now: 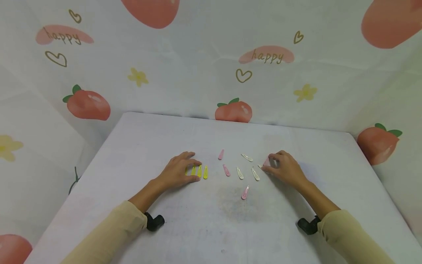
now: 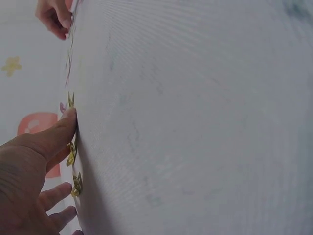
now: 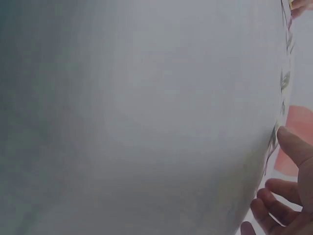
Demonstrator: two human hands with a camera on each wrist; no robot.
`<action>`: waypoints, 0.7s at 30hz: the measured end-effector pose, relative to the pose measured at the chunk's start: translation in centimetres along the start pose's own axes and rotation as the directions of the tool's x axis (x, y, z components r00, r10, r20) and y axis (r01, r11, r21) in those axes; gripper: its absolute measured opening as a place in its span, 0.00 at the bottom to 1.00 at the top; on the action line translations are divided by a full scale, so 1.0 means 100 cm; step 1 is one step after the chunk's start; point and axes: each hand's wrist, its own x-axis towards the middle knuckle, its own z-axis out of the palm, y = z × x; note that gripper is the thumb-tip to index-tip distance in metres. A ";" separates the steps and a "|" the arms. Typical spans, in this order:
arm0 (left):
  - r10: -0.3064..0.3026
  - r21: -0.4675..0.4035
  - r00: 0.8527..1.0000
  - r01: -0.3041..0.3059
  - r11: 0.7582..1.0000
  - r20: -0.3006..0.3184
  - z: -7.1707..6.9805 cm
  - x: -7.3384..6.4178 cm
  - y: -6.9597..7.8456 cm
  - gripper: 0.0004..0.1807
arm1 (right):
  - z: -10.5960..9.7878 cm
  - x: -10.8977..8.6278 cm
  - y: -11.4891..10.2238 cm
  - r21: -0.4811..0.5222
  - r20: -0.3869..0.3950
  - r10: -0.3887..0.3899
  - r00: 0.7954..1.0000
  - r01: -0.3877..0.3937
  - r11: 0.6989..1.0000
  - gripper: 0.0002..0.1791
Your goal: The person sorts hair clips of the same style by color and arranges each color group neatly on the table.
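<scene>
Over a row of yellow hair clips point(image 1: 206, 172), my left hand point(image 1: 179, 170) reaches in from the left. Its thumb and forefinger pinch one yellow clip point(image 1: 199, 171) by its two ends; more yellow clips show in the gap under the hand. In the left wrist view the other fingers of the left hand point(image 2: 44, 171) are spread. My right hand point(image 1: 285, 168) has its thumb and forefinger at the ends of a pink hair clip point(image 1: 266, 161). A white clip lies under its thumb tip. Between the hands lie several white hair clips point(image 1: 255, 174) and pink clips point(image 1: 226, 170).
A lone pink clip point(image 1: 245, 193) lies closer to me, and another pink clip point(image 1: 221, 154) farther back. The white table point(image 1: 184, 227) ends at a printed backdrop point(image 1: 197, 55) with peaches and hearts. A dark cord point(image 1: 76, 179) hangs at the left edge.
</scene>
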 end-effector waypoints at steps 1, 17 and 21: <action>0.000 0.003 1.000 0.000 1.000 0.002 0.000 0.000 0.000 0.28 | 0.000 0.000 0.000 -0.001 0.002 0.001 1.000 -0.001 1.000 0.28; 0.019 0.035 0.999 -0.020 0.999 0.043 -0.006 0.011 0.001 0.26 | -0.004 0.009 0.003 0.055 0.043 0.030 0.999 -0.032 0.998 0.27; -0.029 0.032 0.999 0.028 0.999 0.028 -0.006 0.015 0.005 0.21 | -0.004 0.011 0.002 0.074 0.051 0.024 0.998 -0.028 0.997 0.27</action>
